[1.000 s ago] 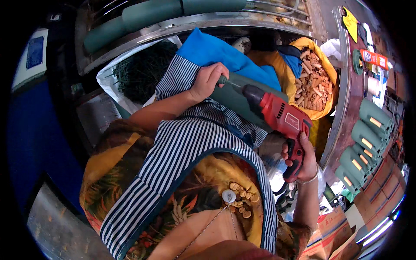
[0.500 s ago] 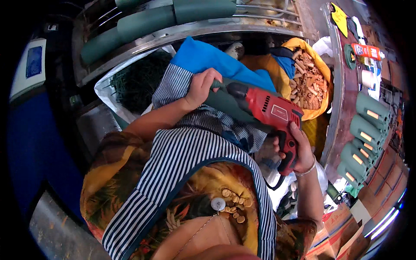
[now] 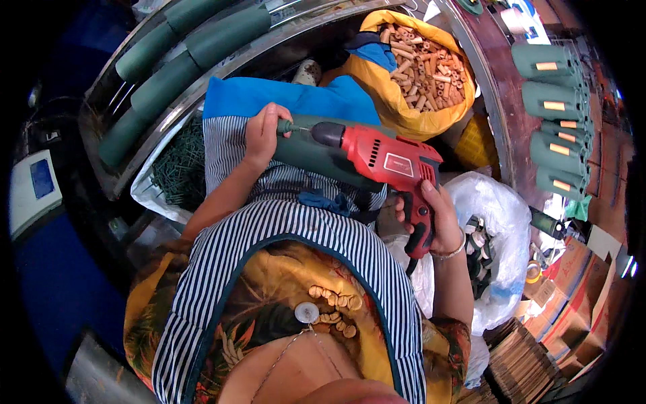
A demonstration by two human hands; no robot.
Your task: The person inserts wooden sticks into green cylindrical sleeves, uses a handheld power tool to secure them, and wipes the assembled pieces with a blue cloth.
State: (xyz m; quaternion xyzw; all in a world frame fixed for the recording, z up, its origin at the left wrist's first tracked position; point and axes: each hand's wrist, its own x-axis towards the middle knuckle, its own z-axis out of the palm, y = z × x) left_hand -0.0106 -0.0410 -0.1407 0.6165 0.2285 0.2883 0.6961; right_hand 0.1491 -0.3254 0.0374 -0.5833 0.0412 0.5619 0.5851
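My right hand (image 3: 434,219) is wrapped round the grip of a red power drill (image 3: 390,160), whose black chuck (image 3: 328,134) points left. A thin bit reaches from the chuck to a small green piece (image 3: 286,126); its exact kind I cannot make out. The curled fingers of my left hand (image 3: 262,137) pinch that piece. Beneath the drill, across my lap, lies a dark green cylinder (image 3: 316,160), partly hidden by the drill and the left hand. Under it are a striped apron and blue cloth (image 3: 289,97).
A yellow sack (image 3: 420,124) of short tan tubes stands ahead. At left is a white sack (image 3: 145,192) full of dark green slender pieces. More green cylinders (image 3: 229,37) lie on a metal-framed rack; others (image 3: 555,101) line the right-hand table. A clear plastic bag (image 3: 501,236) and cardboard boxes (image 3: 572,296) sit right.
The view has turned, so the sacks and right-hand table sit elsewhere in the picture. Both hands and the drill appear farther left. More bit shows between chuck and green piece.
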